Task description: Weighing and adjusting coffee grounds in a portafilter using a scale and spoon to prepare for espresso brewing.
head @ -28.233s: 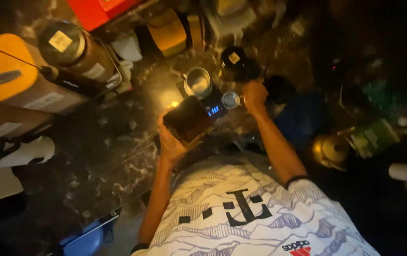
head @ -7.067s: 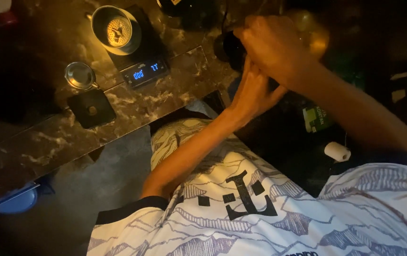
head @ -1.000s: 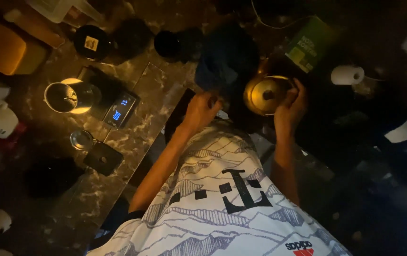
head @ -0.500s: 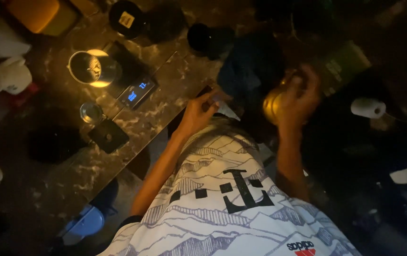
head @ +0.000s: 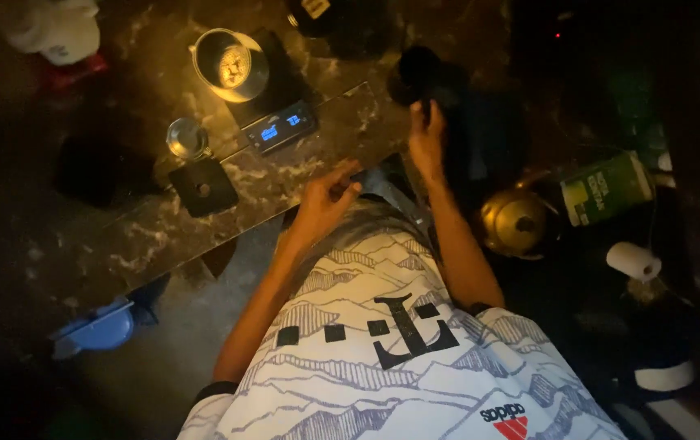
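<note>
Spanning the view, the dark marbled bench [head: 122, 244] carries a scale [head: 272, 98] with a metal cup [head: 230, 65] on it. At its far corner the right hand [head: 427, 138] has its grip closed on a black round object [head: 422, 75]; a firm, level hold seems wise. The left hand [head: 321, 204] hovers half-open, empty.
</note>
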